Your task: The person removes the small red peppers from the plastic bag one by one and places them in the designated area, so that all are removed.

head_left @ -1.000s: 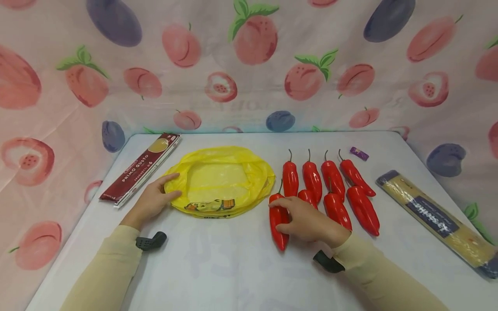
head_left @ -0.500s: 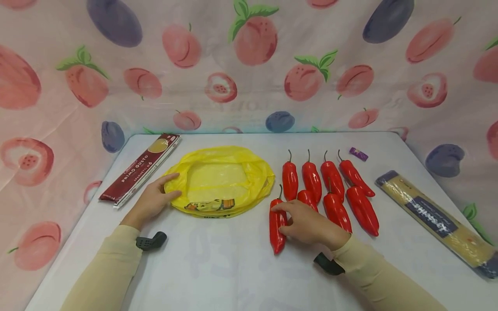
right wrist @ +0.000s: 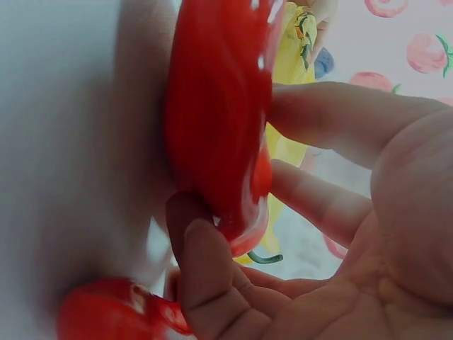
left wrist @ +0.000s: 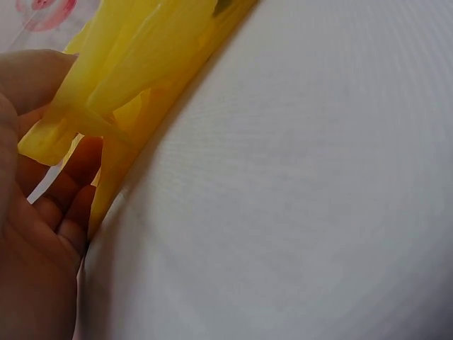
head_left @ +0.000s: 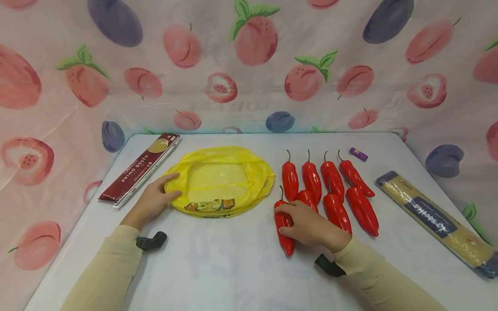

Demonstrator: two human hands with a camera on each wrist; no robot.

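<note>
My left hand (head_left: pixel 153 201) holds the left edge of a yellow plastic bag (head_left: pixel 254 203), thumb and fingers about its rim. The bag's mouth is spread wide on the table. Folds of the yellow film pass between thumb and fingers in the left wrist view. With thumb and fingertips, my right hand (head_left: pixel 311 224) grips a red pepper (head_left: pixel 287 247) with a dark stem, right of the bag and low over the table. Close up in the right wrist view, fingers lie on both sides of the pepper. Several more red peppers (head_left: pixel 338 211) lie in two rows beyond this hand.
A dark red spaghetti packet (head_left: pixel 136 170) lies at the back left of the white table (head_left: pixel 218 268). At the right edge is a long clear pasta packet (head_left: pixel 435 220). Behind the peppers sits a small purple packet (head_left: pixel 358 154). A fruit-print cloth surrounds the table.
The gripped pepper has shifted slightly toward me, and its lower tip has swung left, then right. My left hand and the yellow plastic bag have stayed put.
</note>
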